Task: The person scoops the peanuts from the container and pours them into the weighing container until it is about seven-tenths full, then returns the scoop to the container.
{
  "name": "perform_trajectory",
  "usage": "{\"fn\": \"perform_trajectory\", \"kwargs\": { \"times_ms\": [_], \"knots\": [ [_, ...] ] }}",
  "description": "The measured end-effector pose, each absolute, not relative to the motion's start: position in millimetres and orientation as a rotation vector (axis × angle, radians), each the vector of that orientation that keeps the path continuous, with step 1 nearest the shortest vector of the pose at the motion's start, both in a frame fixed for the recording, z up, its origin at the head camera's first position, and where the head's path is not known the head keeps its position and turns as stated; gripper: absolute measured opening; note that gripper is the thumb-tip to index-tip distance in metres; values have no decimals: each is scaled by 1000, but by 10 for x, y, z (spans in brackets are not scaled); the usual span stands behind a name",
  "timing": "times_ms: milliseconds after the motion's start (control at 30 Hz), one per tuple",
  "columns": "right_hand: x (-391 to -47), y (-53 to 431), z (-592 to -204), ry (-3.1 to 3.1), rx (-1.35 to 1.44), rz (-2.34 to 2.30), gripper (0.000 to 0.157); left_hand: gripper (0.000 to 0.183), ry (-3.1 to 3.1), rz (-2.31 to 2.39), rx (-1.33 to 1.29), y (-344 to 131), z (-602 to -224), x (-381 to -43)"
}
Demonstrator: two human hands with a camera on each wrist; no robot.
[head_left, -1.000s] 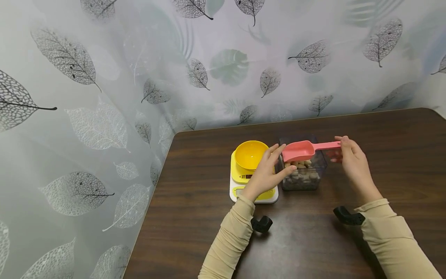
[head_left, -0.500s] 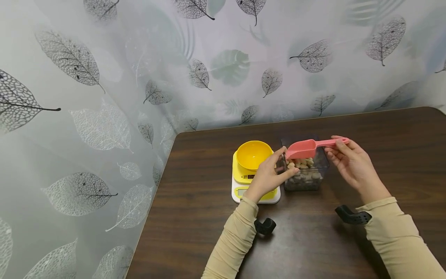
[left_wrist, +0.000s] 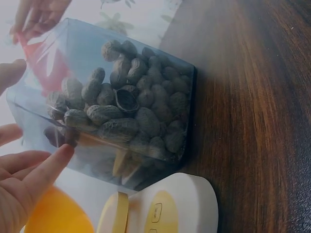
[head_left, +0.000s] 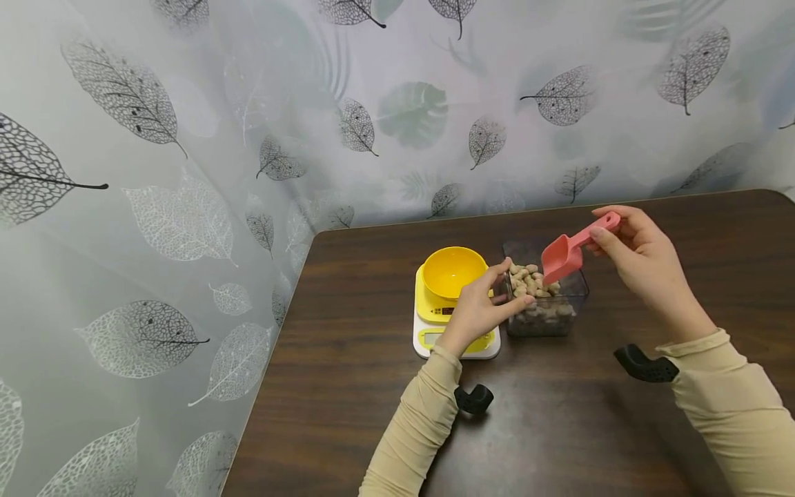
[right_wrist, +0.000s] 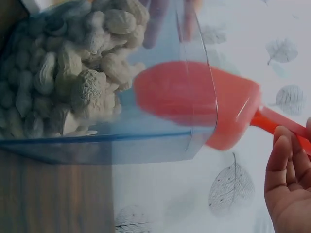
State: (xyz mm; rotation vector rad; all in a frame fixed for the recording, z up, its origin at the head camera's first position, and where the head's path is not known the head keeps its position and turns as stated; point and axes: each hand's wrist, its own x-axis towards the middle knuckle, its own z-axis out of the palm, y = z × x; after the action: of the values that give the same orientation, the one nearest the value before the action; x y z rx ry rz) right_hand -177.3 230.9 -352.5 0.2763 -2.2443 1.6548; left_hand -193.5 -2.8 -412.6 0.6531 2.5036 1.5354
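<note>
A clear plastic container of unshelled peanuts stands on the table. My left hand holds its near left corner, thumb toward the front and fingers along the left wall. In my right hand the handle of a pink scoop is pinched. The scoop tilts down to the left, its bowl over the container's right part. In the right wrist view the scoop shows partly through the clear wall, its tip near the peanuts. Whether it holds any peanuts cannot be told.
Left of the container, a yellow bowl sits on a yellow and white kitchen scale, partly behind my left hand. Leaf-patterned covering rises behind the brown table. Each wrist carries a black camera mount.
My right hand has risen and moved right. The scoop has swung from nearly level to tilted, its tip moving right from the container's left rim. My left hand stays at the container.
</note>
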Motion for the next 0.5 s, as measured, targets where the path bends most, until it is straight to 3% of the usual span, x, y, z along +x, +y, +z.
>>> {"fn": "perform_trajectory", "kwargs": {
  "times_ms": [167, 500],
  "knots": [
    [-1788, 2230, -3583, -2526, 238, 1199, 34, 72, 2504, 1564, 635, -24, -4157, -1918],
    [-1893, 2316, -3759, -2621, 199, 1181, 37, 72, 2513, 1570, 655, -5, -4163, -1934]
  ]
}}
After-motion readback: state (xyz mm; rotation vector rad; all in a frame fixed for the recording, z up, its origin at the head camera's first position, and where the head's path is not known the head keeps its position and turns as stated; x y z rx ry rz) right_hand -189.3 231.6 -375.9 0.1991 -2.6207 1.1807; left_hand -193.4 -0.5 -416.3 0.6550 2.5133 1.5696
